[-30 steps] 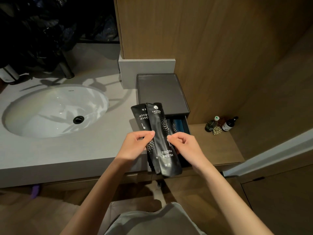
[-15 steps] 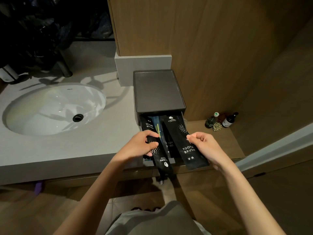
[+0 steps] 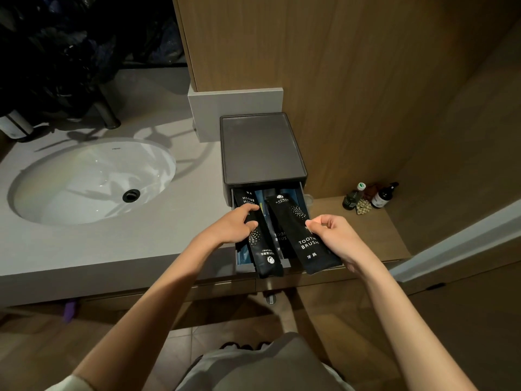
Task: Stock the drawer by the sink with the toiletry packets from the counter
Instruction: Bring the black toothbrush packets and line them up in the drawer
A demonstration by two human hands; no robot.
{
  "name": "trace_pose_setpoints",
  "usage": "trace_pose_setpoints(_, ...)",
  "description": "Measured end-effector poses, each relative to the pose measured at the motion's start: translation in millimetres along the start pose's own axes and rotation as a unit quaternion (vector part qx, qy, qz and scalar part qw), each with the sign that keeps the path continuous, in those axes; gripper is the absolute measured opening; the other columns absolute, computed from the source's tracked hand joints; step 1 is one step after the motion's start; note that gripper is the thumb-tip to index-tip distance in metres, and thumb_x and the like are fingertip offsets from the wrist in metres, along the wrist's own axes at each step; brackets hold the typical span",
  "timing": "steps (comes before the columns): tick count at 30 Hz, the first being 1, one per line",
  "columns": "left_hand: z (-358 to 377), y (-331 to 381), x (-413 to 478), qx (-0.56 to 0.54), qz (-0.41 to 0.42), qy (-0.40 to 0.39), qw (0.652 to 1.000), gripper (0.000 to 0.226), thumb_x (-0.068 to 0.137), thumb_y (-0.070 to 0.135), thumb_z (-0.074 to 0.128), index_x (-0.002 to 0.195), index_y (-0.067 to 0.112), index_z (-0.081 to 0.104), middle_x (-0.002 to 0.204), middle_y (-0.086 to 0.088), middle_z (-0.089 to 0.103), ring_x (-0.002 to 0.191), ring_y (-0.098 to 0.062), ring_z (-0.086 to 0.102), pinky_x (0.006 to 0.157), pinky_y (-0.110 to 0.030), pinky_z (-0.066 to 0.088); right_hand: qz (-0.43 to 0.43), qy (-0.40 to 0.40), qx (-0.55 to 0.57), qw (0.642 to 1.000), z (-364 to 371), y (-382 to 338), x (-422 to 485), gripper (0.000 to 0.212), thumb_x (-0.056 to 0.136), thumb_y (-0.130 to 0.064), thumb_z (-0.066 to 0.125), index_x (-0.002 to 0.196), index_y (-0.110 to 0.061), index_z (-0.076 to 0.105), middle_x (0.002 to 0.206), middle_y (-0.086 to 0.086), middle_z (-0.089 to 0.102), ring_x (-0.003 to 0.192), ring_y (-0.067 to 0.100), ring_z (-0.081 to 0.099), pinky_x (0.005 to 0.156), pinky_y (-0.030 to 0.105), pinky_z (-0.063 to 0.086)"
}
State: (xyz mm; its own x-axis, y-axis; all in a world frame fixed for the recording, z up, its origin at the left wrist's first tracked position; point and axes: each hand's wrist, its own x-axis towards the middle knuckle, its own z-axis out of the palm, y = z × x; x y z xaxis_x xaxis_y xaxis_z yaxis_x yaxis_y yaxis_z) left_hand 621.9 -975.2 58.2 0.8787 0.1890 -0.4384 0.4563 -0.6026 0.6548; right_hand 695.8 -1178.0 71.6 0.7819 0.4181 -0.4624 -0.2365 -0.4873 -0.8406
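Observation:
A dark grey drawer box (image 3: 262,148) stands on the counter right of the sink, its drawer (image 3: 244,267) pulled out toward me. My left hand (image 3: 236,225) grips one black toothbrush packet (image 3: 263,253) that lies along the drawer's left side and sticks out past its front edge. My right hand (image 3: 335,235) holds a second black packet (image 3: 303,238) marked TOOTH BRUSH, slanted over the drawer's right side with its lower end past the front. Another black packet (image 3: 279,237) and blue items lie inside between them.
The white oval sink (image 3: 84,179) sits at left in the grey counter (image 3: 112,244). Two small bottles (image 3: 369,196) stand on the lower wooden ledge at right, against the wooden wall. A pale door edge (image 3: 451,249) juts in at right.
The two packets, held together above the drawer a second ago, have been split apart and lowered into the open drawer, one per hand. Little has moved in the last half second.

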Motion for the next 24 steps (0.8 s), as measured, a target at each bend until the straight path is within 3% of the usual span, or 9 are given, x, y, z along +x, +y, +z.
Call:
trace_pose_setpoints(4,5,-10,12,0.078,0.019,0.014,0.997,0.047,0.101,0.017,0.038,0.147,0.015,0.028,0.134,-0.021,0.053,0.125,-0.031,0.049,0.105,-0.037,0.037,-0.002,0.001,-0.004,1.000,3,2,5,0.020,0.095,-0.021,0.054,0.078,-0.014,0.062,0.070,0.004,0.065,0.062,0.014,0.060,0.059,0.026,0.047)
trace_pose_setpoints(7,5,-15,23,0.158,0.016,0.041,0.987,0.046,0.102,0.019,0.034,0.147,0.022,0.027,0.134,-0.015,0.053,0.128,-0.032,0.045,0.105,-0.044,0.033,-0.002,0.005,-0.001,1.000,6,4,9,0.021,0.095,-0.020,0.055,0.076,-0.015,0.062,0.068,0.003,0.065,0.059,0.013,0.059,0.059,0.026,0.046)
trace_pose_setpoints(11,1,-17,18,0.298,0.037,0.157,0.941,0.045,0.102,0.024,0.031,0.147,0.028,0.031,0.121,-0.015,0.053,0.114,-0.032,0.046,0.092,-0.039,0.034,-0.005,0.013,-0.002,1.000,7,5,14,0.020,0.095,-0.021,0.055,0.077,-0.015,0.061,0.069,0.003,0.065,0.060,0.013,0.059,0.063,0.027,0.048)
trace_pose_setpoints(15,4,-22,2,0.370,0.078,0.223,0.898,0.052,0.095,0.052,0.032,0.140,0.029,0.044,0.118,-0.013,0.044,0.108,-0.029,0.041,0.084,-0.034,0.037,-0.027,0.041,-0.034,0.998,8,8,19,0.018,0.094,-0.024,0.056,0.080,-0.016,0.061,0.075,0.004,0.066,0.073,0.020,0.062,0.077,0.036,0.050)
trace_pose_setpoints(17,2,-22,-5,0.354,0.124,0.178,0.910,0.065,0.084,0.066,0.034,0.139,0.033,0.045,0.133,-0.011,0.036,0.118,-0.028,0.034,0.095,-0.037,0.033,-0.036,0.059,-0.043,0.997,8,10,22,0.018,0.093,-0.026,0.056,0.079,-0.017,0.062,0.077,0.004,0.066,0.080,0.023,0.064,0.078,0.037,0.051)
trace_pose_setpoints(20,2,-26,-9,0.334,0.157,0.055,0.928,0.072,0.077,0.073,0.046,0.141,0.042,0.038,0.159,0.004,0.010,0.143,-0.029,0.007,0.115,-0.049,0.007,-0.047,0.072,-0.049,0.995,8,11,25,0.018,0.093,-0.028,0.056,0.079,-0.019,0.062,0.081,0.005,0.068,0.085,0.025,0.066,0.080,0.039,0.052)
trace_pose_setpoints(24,3,-30,-5,0.317,0.134,-0.023,0.939,0.087,0.067,0.077,0.056,0.144,0.046,0.029,0.160,0.011,0.004,0.147,-0.021,-0.014,0.110,-0.060,-0.019,-0.049,0.076,-0.055,0.994,9,10,27,0.018,0.094,-0.027,0.055,0.078,-0.021,0.061,0.081,0.004,0.068,0.086,0.025,0.066,0.081,0.040,0.052)
